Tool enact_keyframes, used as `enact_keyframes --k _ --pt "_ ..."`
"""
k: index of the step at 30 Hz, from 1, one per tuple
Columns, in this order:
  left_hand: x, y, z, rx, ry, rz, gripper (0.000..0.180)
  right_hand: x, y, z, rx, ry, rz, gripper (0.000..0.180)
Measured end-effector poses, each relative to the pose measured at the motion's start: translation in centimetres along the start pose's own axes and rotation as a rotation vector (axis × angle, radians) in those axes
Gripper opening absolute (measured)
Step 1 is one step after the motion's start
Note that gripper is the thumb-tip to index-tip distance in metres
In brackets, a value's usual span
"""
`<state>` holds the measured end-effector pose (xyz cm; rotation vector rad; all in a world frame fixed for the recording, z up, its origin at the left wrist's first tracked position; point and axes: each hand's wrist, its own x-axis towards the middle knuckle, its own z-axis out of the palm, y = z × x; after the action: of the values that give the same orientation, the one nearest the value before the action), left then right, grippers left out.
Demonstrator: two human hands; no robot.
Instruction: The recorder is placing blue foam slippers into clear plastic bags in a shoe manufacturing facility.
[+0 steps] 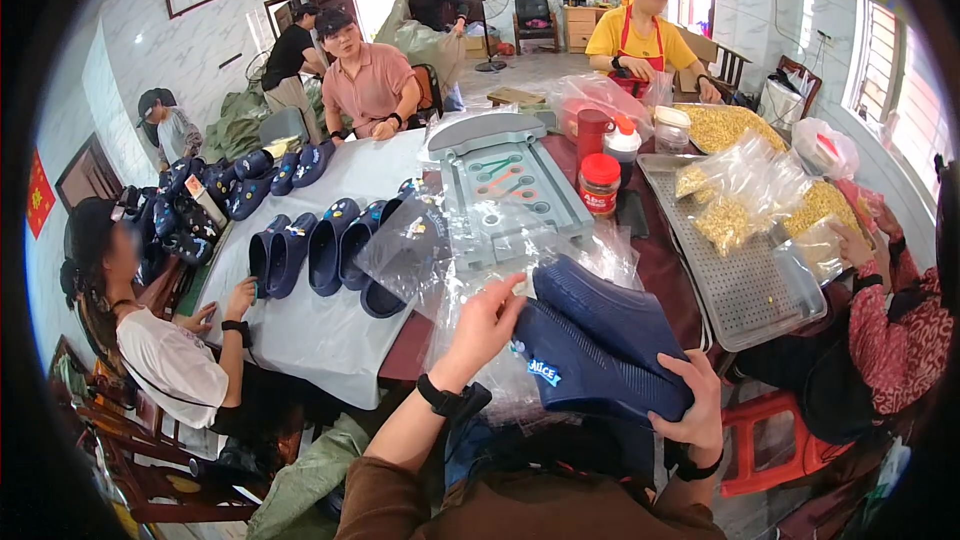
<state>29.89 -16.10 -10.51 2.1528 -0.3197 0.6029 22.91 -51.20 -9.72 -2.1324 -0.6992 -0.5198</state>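
A pair of navy clogs (600, 365), laid together and tilted, is in front of my chest. My right hand (695, 400) grips them at the near right end, thumb and fingers around their edge. At the other end, my left hand (487, 325) reaches toward the clogs with its fingers stretched and slightly bent; whether they touch the clogs is hard to tell. Small charms, one a blue lettered tag (544, 372), are fixed to the nearer clog. Clear plastic bags (410, 260) lie on the table beneath and beyond my hands.
More navy clogs (290, 255) stand in rows on the white-covered table (250, 325) at left. Ahead lies a grey plastic board (510, 175); a red-lidded jar (600, 185) stands beside it. A perforated metal tray (740, 300) holds bagged yellow pieces. Several people sit or stand around.
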Motion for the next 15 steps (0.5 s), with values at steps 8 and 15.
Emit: enact_keyframes --k 8,15 --pt "-0.3 4.2 -1.1 0.040 -0.170 0.127 0.040 0.0 0.6 0.8 0.095 0.022 0.060 0.077" --pt "-0.9 5.6 -1.3 0.108 -0.163 0.214 0.040 -0.3 1.2 3.4 0.246 0.108 0.100 0.076"
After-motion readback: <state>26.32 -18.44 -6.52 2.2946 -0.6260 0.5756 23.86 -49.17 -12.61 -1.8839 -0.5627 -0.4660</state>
